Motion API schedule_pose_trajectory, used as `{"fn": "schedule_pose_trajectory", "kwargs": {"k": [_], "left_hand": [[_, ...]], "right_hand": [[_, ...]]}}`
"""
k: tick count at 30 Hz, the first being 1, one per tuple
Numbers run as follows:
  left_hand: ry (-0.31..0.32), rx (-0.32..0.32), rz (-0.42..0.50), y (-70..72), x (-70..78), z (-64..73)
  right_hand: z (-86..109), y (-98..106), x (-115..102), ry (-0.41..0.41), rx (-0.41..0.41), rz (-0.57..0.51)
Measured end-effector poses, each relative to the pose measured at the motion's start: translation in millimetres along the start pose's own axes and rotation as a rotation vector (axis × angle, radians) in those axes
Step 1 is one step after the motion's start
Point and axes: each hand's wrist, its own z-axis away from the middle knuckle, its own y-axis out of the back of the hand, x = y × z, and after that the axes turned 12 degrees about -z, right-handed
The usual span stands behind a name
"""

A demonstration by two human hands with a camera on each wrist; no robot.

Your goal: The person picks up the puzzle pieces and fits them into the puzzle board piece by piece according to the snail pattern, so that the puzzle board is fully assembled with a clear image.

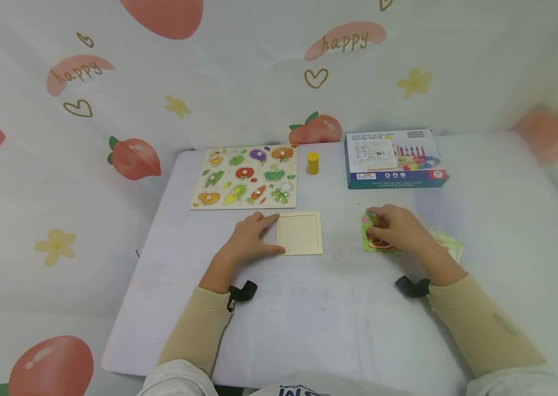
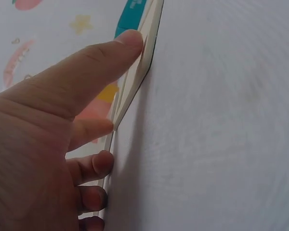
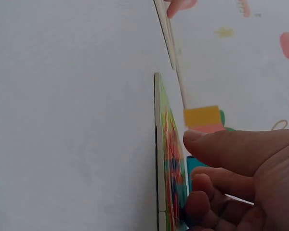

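A pale wooden puzzle tray [image 1: 300, 235] with a raised rim lies flat in the middle of the table. My left hand [image 1: 246, 239] spreads around its left side, index finger at the upper corner and thumb [image 2: 131, 41] on the lower corner. To the right lies a colourful picture puzzle [image 1: 365, 245] with green and red parts; seams on its edge show separate pieces [image 3: 161, 168]. Over it hovers my right hand [image 1: 400, 228], thumb and fingers apart and loosely bent. Its fingers partly cover the picture, and whether the fingertips touch it is unclear.
Behind the tray lies a vegetable peg board [image 1: 226, 179]. A yellow cylinder [image 1: 312, 163] stands beside it. At the back right is a boxed bead set [image 1: 395, 179]. A pale greenish flat item [image 1: 449, 242] lies partly behind my right forearm.
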Motion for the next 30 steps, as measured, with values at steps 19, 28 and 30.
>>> {"fn": "schedule_pose_trajectory", "kwargs": {"k": [19,28,30], "left_hand": [[-0.014,-0.013,-0.012,-1.5,-1.0,-2.1],[-0.015,-0.02,-0.006,0.8,-2.9,-2.5],[-0.016,-0.016,-0.006,0.6,-3.3,-2.5]], "right_hand": [[-5.0,-0.4,9.4,-0.051,0.053,-0.079],[-3.2,-3.6,9.9,-0.03,0.079,-0.077],[-3.2,-3.8,9.5,-0.034,0.08,-0.078]]}}
